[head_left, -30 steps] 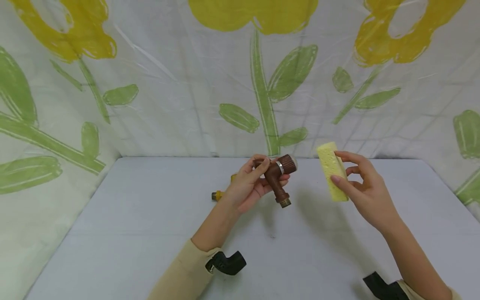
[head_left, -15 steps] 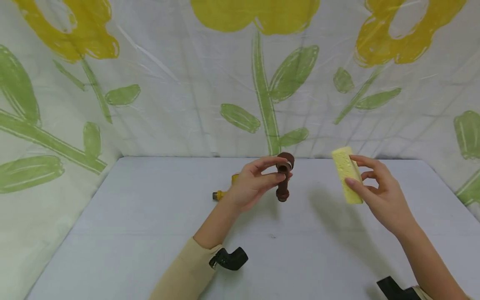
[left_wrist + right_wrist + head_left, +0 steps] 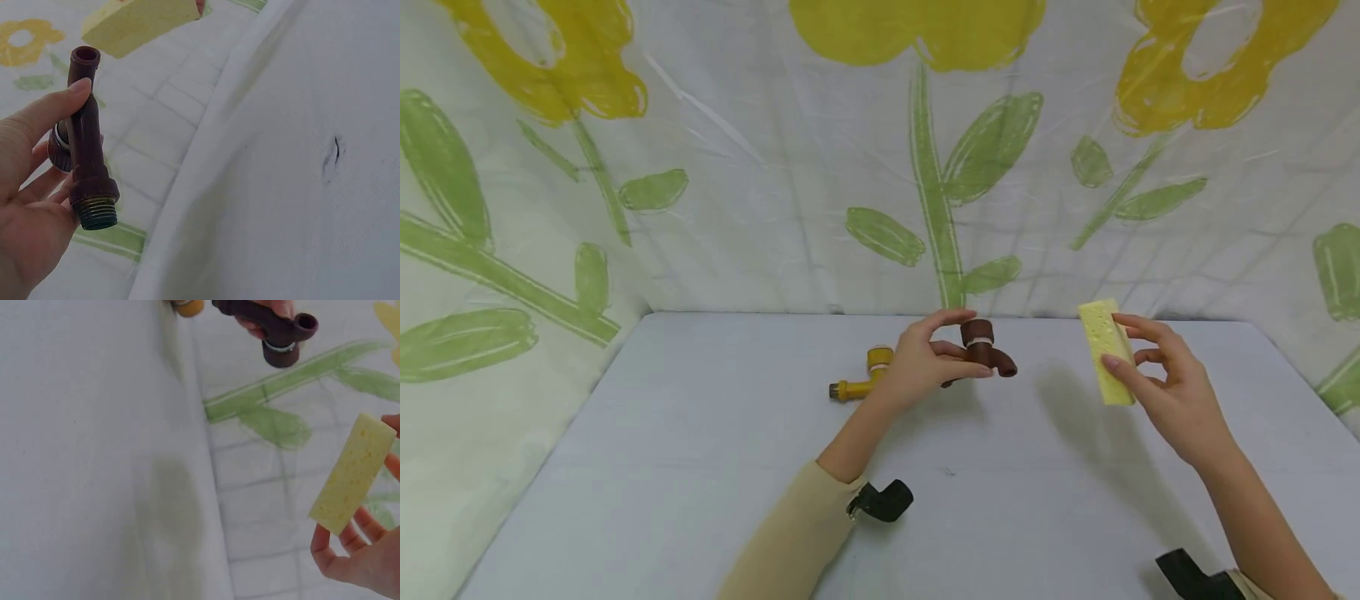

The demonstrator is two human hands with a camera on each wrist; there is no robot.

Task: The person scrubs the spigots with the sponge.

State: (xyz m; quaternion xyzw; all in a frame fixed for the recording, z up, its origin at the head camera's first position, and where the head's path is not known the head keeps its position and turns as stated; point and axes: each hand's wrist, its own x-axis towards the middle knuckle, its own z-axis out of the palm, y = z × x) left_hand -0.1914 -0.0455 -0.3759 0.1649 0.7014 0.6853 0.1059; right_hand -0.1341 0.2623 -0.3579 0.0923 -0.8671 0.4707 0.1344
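My left hand grips a brown faucet above the far middle of the table. Its ridged knob is at the top and its short curved spout points right in the head view. In the left wrist view the thumb presses on the body of the faucet, whose threaded end is nearest the camera. To the right, my right hand pinches a yellow porous sponge between thumb and fingers, held up off the table. The sponge and faucet are apart.
Behind my left hand a yellow faucet lies on the white table, partly hidden by the wrist. A white curtain with painted flowers hangs along the back edge. A small dark mark shows on the tablecloth.
My left hand has turned the brown faucet: its threaded end pointed down toward me, now the knob is up and the spout points right. The right hand has moved right with the sponge.
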